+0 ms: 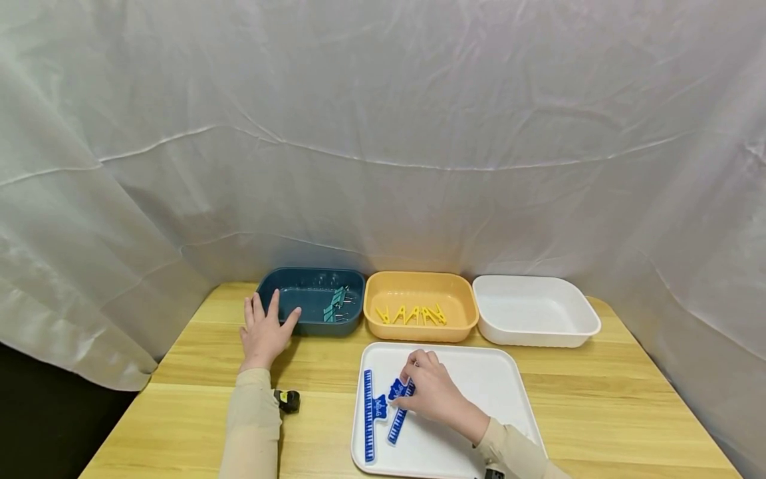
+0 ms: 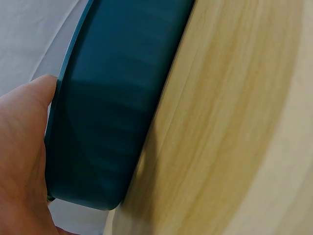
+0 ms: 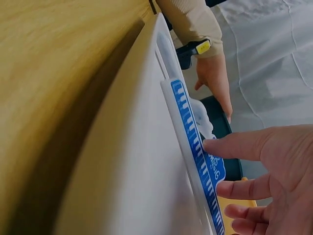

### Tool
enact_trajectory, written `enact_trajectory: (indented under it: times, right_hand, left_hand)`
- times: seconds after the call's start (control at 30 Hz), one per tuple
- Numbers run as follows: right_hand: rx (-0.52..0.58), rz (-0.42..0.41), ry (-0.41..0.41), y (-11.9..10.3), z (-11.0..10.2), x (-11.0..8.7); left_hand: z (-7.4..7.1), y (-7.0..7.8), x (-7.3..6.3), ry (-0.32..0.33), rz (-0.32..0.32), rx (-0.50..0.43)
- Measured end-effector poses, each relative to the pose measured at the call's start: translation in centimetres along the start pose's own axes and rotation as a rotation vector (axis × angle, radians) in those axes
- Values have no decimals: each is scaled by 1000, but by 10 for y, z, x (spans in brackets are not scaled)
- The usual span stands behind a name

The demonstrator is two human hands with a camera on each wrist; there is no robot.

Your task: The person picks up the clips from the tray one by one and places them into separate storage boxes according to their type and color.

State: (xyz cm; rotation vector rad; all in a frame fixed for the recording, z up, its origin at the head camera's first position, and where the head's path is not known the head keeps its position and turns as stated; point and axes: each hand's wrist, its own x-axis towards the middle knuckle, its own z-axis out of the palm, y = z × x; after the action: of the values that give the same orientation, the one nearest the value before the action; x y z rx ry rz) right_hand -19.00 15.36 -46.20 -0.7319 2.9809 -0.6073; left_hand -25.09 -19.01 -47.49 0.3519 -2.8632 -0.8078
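My right hand point(image 1: 433, 392) is over the white tray point(image 1: 473, 372), thumb and fingertips pinching a blue piano-key clip point(image 3: 195, 142) around its lettered handle. That clip lies slanted, its strip partly hidden by the hand. To its left, a second blue piano-key clip point(image 1: 368, 419) lies on the tray, lengthwise, its handle facing right. My left hand point(image 1: 263, 336) rests with spread fingers on the left end of the dark teal bin point(image 1: 311, 329); in the left wrist view the thumb touches the bin's rim. Several teal binder clips point(image 1: 336, 305) lie inside this bin.
Beside the teal bin stands a yellow-orange bin point(image 1: 421, 331) holding several yellow clothespins point(image 1: 415, 315). A white bin point(image 1: 538, 336) is at the right end of the row. A light curtain point(image 1: 419, 199) hangs behind the wooden table point(image 1: 622, 399).
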Motion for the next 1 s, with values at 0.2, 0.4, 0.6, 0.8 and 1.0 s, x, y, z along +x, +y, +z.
enact_trajectory:
  times: [0.2,0.4,0.6,0.8,1.0]
  right_hand:
    - [-8,24,-6,0,-2,0]
    - [-15,22,-3,4,-6,0]
    - [11,18,-8,11,-16,2]
    - [111,4,-20,21,-29,4]
    - [276,23,-82,41,-34,8]
  left_hand:
    - [-1,0,0,-9,0,-4]
    - [-1,1,0,-8,-3,0]
    - [-2,1,-1,-7,0,-3]
    - [-2,1,-1,-10,6,-4]
    - [-2,1,-1,-19,6,-6]
